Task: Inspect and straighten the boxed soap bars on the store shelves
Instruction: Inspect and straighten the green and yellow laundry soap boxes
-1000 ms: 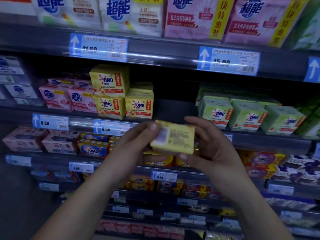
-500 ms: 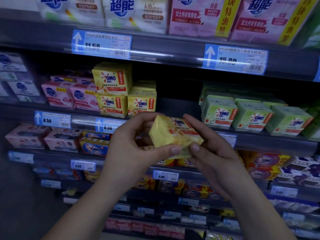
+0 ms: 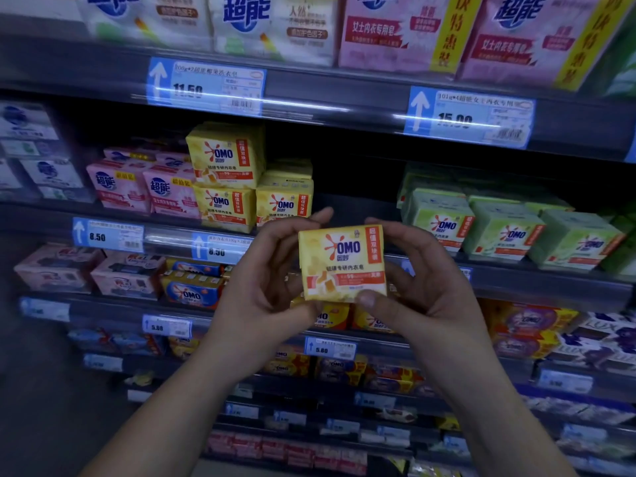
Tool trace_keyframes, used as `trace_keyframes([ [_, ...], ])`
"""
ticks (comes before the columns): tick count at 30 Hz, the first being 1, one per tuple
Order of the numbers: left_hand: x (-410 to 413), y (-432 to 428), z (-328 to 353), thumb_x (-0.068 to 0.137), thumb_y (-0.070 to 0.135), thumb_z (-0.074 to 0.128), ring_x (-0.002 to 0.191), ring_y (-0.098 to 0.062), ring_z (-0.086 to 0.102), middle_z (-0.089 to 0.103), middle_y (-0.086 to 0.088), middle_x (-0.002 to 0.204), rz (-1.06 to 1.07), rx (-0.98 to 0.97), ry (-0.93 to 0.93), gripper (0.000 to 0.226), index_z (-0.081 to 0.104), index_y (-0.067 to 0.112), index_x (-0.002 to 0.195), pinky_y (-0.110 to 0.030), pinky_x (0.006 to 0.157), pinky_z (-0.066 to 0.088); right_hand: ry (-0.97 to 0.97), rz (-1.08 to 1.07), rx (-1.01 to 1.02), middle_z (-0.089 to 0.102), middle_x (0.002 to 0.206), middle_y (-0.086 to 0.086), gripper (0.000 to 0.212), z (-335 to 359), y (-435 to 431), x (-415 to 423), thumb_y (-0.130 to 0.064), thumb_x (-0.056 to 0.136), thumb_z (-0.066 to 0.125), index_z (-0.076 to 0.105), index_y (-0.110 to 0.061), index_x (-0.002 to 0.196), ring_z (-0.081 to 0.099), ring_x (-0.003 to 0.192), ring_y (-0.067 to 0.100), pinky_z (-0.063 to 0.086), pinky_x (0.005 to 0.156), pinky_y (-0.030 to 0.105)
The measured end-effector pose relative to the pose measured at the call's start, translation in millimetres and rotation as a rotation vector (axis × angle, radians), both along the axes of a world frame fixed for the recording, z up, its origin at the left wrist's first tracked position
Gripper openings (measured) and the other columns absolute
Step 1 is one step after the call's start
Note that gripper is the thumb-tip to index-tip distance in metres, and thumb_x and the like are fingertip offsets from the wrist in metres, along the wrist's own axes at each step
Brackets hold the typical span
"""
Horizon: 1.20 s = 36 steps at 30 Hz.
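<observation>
A yellow OMO soap box (image 3: pixel 342 263) is held upright in front of the shelves, its printed front turned to me. My left hand (image 3: pixel 265 287) grips its left side, thumb under the lower edge. My right hand (image 3: pixel 426 280) holds its right side, thumb on the bottom right corner. Behind it, on the middle shelf, three more yellow OMO boxes (image 3: pixel 225 177) stand stacked, with a dark gap to their right. Green OMO boxes (image 3: pixel 502 232) sit in a row on the same shelf further right.
Pink soap packs (image 3: pixel 144 187) sit left of the yellow stack. Large pink and white packs (image 3: pixel 399 29) fill the top shelf. Blue price tags (image 3: pixel 206 86) line the shelf edges (image 3: pixel 344 108). Lower shelves hold orange, purple and pink boxed soaps (image 3: pixel 530 325).
Both hands have turned the yellow box: first its back with the barcode faced me, then it tilted, and now its front faces me upright. The view has moved closer to the shelves.
</observation>
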<state>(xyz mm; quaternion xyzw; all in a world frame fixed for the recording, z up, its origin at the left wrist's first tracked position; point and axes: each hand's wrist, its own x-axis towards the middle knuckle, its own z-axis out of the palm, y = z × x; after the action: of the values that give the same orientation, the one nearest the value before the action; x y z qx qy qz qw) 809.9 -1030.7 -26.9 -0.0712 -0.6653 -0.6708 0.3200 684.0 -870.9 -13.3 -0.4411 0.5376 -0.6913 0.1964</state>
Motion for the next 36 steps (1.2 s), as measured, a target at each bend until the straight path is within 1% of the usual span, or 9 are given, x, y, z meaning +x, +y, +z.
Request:
trace_keyframes([
  [4,-1,-5,-2,0.078,-0.009,0.065,0.133,-0.023,0.059,0.047,-0.006,0.159,-0.016,0.025,0.004,0.061,0.048,0.008,0.134,-0.030,0.085,0.058,0.002,-0.030,0.031,0.065,0.137,-0.017,0.054,-1,-2,1,-0.019,0.085,0.077,0.058,-0.031,0.134,0.069,0.118,0.015,0.061,0.082,0.030],
  [8,0,-11,-3,0.077,-0.015,0.064,0.125,-0.025,0.061,0.048,-0.009,0.155,0.013,-0.001,-0.070,0.068,0.052,0.007,0.140,-0.031,0.084,0.056,-0.065,-0.094,0.195,0.076,0.112,-0.007,0.035,-2,-6,-3,-0.048,0.091,0.073,0.066,-0.043,0.125,0.074,0.104,0.016,0.061,0.079,0.029],
  [11,2,-14,1,0.088,0.012,0.073,0.120,-0.023,0.065,0.060,-0.007,0.140,0.078,-0.026,-0.138,0.061,0.057,0.023,0.145,-0.037,0.087,0.060,-0.142,-0.117,0.165,0.079,0.108,-0.003,0.045,0,-15,-4,-0.044,0.080,0.071,0.066,-0.037,0.124,0.077,0.099,0.016,0.062,0.075,0.025],
  [14,0,-20,5,0.094,0.029,0.077,0.115,-0.009,0.070,0.071,0.012,0.125,0.302,-0.084,-0.171,0.047,0.063,0.031,0.139,-0.026,0.085,0.062,-0.139,-0.111,0.125,0.080,0.109,-0.008,0.053,6,-26,-3,-0.039,0.077,0.073,0.059,-0.030,0.128,0.076,0.094,0.007,0.057,0.071,0.015],
  [21,-3,-39,13,0.088,0.027,0.078,0.114,-0.013,0.073,0.077,0.003,0.120,0.404,0.051,-0.143,0.049,0.063,0.024,0.135,-0.031,0.086,0.063,-0.015,-0.159,0.126,0.079,0.106,-0.011,0.043,17,-57,-14,-0.035,0.074,0.080,0.068,-0.038,0.115,0.074,0.097,0.008,0.059,0.072,0.020],
  [25,0,-55,13,0.098,0.011,0.071,0.106,-0.018,0.076,0.080,-0.001,0.112,0.467,0.171,-0.152,0.027,0.068,0.016,0.124,-0.029,0.080,0.064,0.007,-0.301,0.031,0.079,0.102,-0.008,0.037,30,-87,-33,-0.018,0.083,0.082,0.065,-0.034,0.111,0.075,0.095,0.009,0.060,0.076,0.022],
  [27,3,-63,10,0.100,0.004,0.065,0.101,-0.018,0.077,0.081,-0.002,0.105,0.498,0.164,-0.175,0.020,0.070,0.012,0.117,-0.030,0.077,0.064,-0.009,-0.327,0.026,0.078,0.104,-0.005,0.034,37,-102,-43,-0.014,0.084,0.083,0.065,-0.032,0.106,0.076,0.097,0.012,0.061,0.082,0.029],
  [30,7,-73,7,0.101,0.002,0.061,0.096,-0.018,0.077,0.081,-0.002,0.099,0.544,0.097,-0.195,0.017,0.072,0.012,0.109,-0.034,0.079,0.064,0.066,-0.357,0.055,0.078,0.105,-0.007,0.033,41,-119,-52,-0.016,0.082,0.087,0.066,-0.030,0.102,0.076,0.097,0.007,0.060,0.080,0.024],
  [36,7,-96,8,0.100,-0.002,0.060,0.084,-0.011,0.075,0.077,0.001,0.089,0.637,0.066,-0.132,0.020,0.072,0.014,0.099,-0.022,0.068,0.058,0.128,-0.301,0.116,0.078,0.108,-0.012,0.024,30,-131,-58,-0.021,0.087,0.083,0.068,-0.035,0.100,0.074,0.103,0.002,0.059,0.084,0.018],
])
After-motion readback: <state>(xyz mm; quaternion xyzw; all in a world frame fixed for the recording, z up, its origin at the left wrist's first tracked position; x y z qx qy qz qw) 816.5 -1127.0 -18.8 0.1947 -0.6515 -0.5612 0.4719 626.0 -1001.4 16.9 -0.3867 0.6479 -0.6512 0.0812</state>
